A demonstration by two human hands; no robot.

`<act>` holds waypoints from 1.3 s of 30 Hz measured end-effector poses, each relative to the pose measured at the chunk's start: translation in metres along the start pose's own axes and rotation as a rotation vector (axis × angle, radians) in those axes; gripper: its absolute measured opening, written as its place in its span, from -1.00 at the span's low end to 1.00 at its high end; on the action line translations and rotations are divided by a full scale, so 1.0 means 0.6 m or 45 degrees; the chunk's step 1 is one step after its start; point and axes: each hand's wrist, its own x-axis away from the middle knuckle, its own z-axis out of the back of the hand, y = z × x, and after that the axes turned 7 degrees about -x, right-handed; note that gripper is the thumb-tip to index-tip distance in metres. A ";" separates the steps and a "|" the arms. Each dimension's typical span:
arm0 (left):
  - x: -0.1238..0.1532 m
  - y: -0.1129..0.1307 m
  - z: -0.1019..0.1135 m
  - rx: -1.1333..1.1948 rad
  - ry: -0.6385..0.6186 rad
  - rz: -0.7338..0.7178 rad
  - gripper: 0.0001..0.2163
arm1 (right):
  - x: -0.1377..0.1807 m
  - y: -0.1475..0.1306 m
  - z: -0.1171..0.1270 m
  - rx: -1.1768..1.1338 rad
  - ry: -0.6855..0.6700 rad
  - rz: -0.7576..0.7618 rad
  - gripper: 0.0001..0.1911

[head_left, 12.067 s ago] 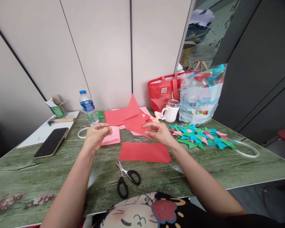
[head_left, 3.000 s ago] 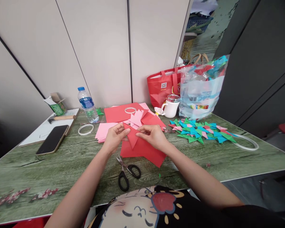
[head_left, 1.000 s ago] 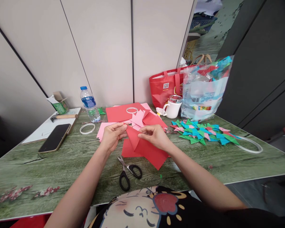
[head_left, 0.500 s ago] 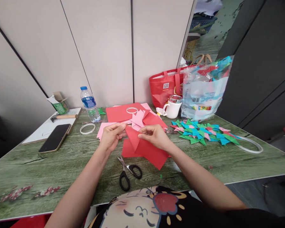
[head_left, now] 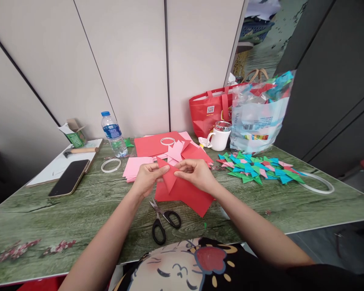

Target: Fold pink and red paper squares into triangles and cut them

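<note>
Both hands, left hand (head_left: 147, 178) and right hand (head_left: 197, 173), pinch a folded red paper (head_left: 170, 178); scissors (head_left: 163, 221) lie near.

on the red fabric tote bag (head_left: 202, 117) at the back of your table you find a white square with a qr code (head_left: 210, 109); no words stand beside it. the clear plastic bag of coloured paper pieces (head_left: 261, 115) next to it carries vertical grey letters on its left edge, which seem to end in "paper", and a barcode (head_left: 248, 127). the blue label on the plastic water bottle (head_left: 113, 132) and the white print on the small green carton (head_left: 75, 140) are too small to read.
</note>
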 end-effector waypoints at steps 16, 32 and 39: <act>0.000 0.004 -0.005 0.060 0.074 0.013 -0.67 | 0.002 0.005 -0.001 -0.009 -0.006 0.129 -0.78; -0.002 -0.003 -0.005 0.049 0.102 -0.013 -0.71 | 0.001 0.002 0.000 -0.099 -0.008 -0.008 -0.71; -0.001 -0.005 -0.005 0.037 0.004 0.011 -0.71 | -0.005 0.001 0.005 -0.147 0.028 -0.070 -0.76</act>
